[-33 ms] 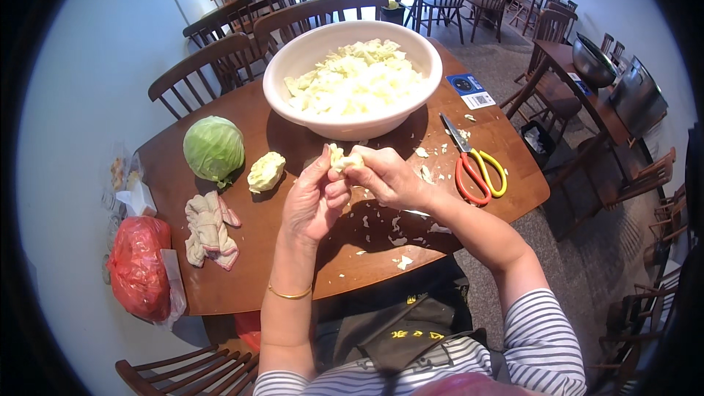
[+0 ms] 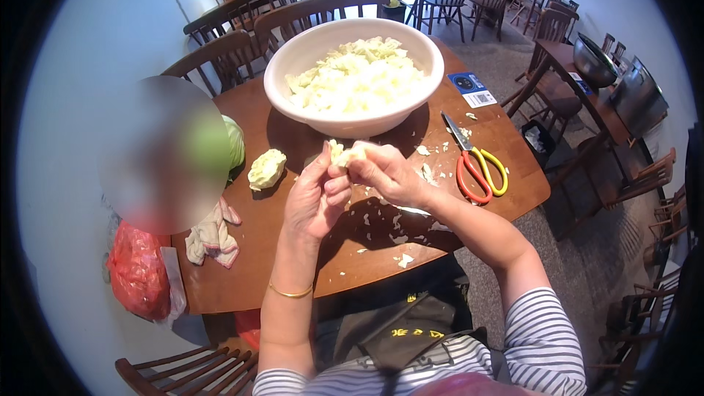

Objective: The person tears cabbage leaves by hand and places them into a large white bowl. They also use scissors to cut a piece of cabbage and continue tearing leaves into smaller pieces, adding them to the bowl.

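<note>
A small pale cabbage piece (image 2: pixel 346 156) is held between my two hands in front of the bowl. My left hand (image 2: pixel 317 196) grips one side with thumb and fingers, and my right hand (image 2: pixel 392 177) pinches the other. Just behind them stands a large white bowl (image 2: pixel 352 127), with torn cabbage leaves (image 2: pixel 359 77) heaped in it. To the left of my hands lies a pale, stripped cabbage core (image 2: pixel 267 170). Farther left, a whole green cabbage (image 2: pixel 234 143) is mostly hidden by a blurred patch.
Scissors (image 2: pixel 480 169) with red and yellow handles lie at the table's right, near a blue-and-white card (image 2: pixel 471 91). Cabbage scraps litter the wooden table (image 2: pixel 293 279). Cloth gloves (image 2: pixel 214 235) and a red plastic bag (image 2: pixel 139 271) are at the left. Chairs (image 2: pixel 323 11) stand beyond.
A round blurred patch now covers the left side, hiding most of the whole cabbage. My hands stay almost in place, still holding the cabbage piece.
</note>
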{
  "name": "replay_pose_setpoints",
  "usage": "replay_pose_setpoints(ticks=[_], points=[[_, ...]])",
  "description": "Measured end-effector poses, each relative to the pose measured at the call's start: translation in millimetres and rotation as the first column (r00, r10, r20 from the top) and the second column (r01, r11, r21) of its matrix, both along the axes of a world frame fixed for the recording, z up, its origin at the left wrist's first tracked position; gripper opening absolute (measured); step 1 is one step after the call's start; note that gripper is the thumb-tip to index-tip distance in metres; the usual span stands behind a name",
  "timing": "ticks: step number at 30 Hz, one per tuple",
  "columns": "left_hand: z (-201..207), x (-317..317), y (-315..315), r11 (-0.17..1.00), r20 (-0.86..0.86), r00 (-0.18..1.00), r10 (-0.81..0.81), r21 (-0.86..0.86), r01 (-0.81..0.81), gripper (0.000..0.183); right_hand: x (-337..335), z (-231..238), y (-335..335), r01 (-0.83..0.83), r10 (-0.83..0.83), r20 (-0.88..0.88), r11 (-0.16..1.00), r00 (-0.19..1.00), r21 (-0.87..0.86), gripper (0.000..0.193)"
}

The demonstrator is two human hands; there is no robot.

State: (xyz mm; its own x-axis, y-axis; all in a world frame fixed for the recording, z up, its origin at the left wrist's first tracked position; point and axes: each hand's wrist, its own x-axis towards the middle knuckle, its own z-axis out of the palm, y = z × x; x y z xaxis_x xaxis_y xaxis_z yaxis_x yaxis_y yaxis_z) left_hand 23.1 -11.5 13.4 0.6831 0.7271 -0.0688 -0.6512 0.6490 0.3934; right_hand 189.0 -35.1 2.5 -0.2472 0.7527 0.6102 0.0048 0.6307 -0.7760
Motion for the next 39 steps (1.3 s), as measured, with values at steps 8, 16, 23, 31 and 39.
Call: replay_pose_setpoints(ticks=[8, 16, 23, 31, 39], points=[[14, 11, -18, 0.638, -0.415, 0.690, 0.593, 0.765, -0.088, 0.015, 0, 12, -4, 0.025, -0.173, -0.207, 0.822, 0.963, -0.570, 0.039], [11, 7, -19, 0.267, -0.174, 0.587, 0.791, 0.961, -0.075, 0.033, 3, 17, -10, 0.326, -0.350, -0.132, 0.929, 0.927, -0.177, 0.030], [-3, -35, 27, 0.187, -0.129, -0.296, 0.946, 0.966, 0.178, 0.025, 57, 71, 63, 0.615, -0.827, 0.230, 0.542, 0.513, 0.573, 0.032], [-28, -70, 49, 0.715, -0.488, -0.571, 0.660, 0.642, 0.277, 0.060, 29, 53, 50, 0.500, -0.830, 0.213, 0.494, 0.516, 0.712, 0.026], [-27, -75, 52, 0.713, -0.718, -0.069, 0.693, 0.667, 0.216, 0.058, 5, 13, 24, 0.412, -0.600, 0.033, 0.587, 0.799, 0.697, 0.025]])
